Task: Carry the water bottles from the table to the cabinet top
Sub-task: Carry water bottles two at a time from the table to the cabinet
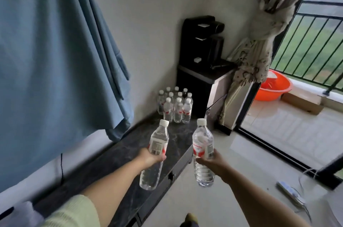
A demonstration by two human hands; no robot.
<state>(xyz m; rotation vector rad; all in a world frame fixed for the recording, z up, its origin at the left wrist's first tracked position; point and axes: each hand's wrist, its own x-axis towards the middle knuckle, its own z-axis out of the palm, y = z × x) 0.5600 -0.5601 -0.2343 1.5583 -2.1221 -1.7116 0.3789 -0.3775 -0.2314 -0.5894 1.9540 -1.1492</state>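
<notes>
My left hand [148, 158] grips a clear water bottle [158, 141] with a white cap and a red-and-white label, tilted to the right, above the dark marble cabinet top [128, 154]. My right hand [211, 163] holds a second, nearly upright water bottle [202, 139] by its middle, just past the cabinet's right edge over the floor. Several matching bottles [175, 106] stand grouped at the cabinet top's far end, against the wall.
A black water dispenser [202, 71] stands beyond the grouped bottles. A blue curtain [55, 59] hangs at left, a patterned curtain [259, 41] at right. A balcony door shows an orange basin [272, 87] and a cardboard box. A power strip [289, 193] lies on the tiled floor.
</notes>
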